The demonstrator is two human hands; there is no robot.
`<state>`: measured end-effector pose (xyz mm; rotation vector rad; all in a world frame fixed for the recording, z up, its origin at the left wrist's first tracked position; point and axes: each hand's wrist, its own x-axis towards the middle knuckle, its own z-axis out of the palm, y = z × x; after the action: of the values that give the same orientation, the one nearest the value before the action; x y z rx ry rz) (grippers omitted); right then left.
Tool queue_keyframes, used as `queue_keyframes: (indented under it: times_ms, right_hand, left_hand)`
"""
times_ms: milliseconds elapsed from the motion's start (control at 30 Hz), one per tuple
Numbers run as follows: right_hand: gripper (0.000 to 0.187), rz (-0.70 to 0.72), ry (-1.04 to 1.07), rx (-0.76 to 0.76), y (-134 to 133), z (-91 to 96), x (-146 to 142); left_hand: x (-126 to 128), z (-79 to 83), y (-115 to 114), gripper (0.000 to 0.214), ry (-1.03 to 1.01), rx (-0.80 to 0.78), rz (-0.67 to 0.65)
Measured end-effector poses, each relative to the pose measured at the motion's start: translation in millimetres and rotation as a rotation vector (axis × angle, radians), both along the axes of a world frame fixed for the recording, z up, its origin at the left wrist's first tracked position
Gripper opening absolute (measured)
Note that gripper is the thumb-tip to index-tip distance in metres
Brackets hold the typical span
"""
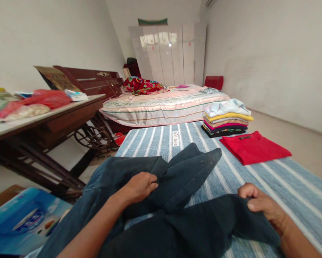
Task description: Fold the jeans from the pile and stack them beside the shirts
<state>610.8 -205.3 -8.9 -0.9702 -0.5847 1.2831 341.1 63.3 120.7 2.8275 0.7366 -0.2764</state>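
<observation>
Crosswise, a pair of dark blue jeans (161,199) was spread over the blue-and-white striped bedsheet (225,179), low in the view, directly under and between the two hands. Its bulk was laid toward the lower left, where it was cut off by the edge of the view, and from there both legs were stretched rightward, so that the long axis was set roughly across the body. The near leg (201,222) was drawn out to the right, while what seemed the far leg (195,173) was angled away, its narrow end pointed past the folded red T-shirt (255,147).

By the left hand (142,184), denim was gripped near the middle of the garment, beside the far leg, the fingers being curled in. By the right hand (263,204), the near leg was pinched close to its outer end between thumb and bent fingers, with cloth draped below. How much fabric was gathered in either grip could not be told. Beyond, a stack of folded clothes (227,120) was set just behind the T-shirt.
</observation>
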Motion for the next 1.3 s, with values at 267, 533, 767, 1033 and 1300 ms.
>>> queue_keyframes:
  times_ms: [267,533,767,1033,1300]
  right_hand:
    - [0.029,0.042,-0.03,0.008,5.8,-6.0,3.6]
    - [0.03,0.069,-0.048,0.09,9.9,-11.3,5.0]
    - [0.04,0.136,-0.22,0.073,-7.0,8.5,10.2]
    - [0.041,0.205,-0.701,-0.149,1.5,50.0,39.7]
    - [0.036,0.03,-1.482,-0.201,108.2,42.6,76.2]
  left_hand:
    - [-1.1,6.5,-10.6,0.025,0.054,-0.011,0.035]
    - [51.7,-1.1,-16.1,0.021,-0.077,0.123,0.17]
    - [47.1,-0.5,-43.9,0.016,-0.179,-0.071,-0.05]
    - [28.9,-15.9,-56.9,0.018,-0.152,-0.076,-0.132]
    - [25.3,-22.4,-57.7,0.017,-0.173,-0.041,-0.173]
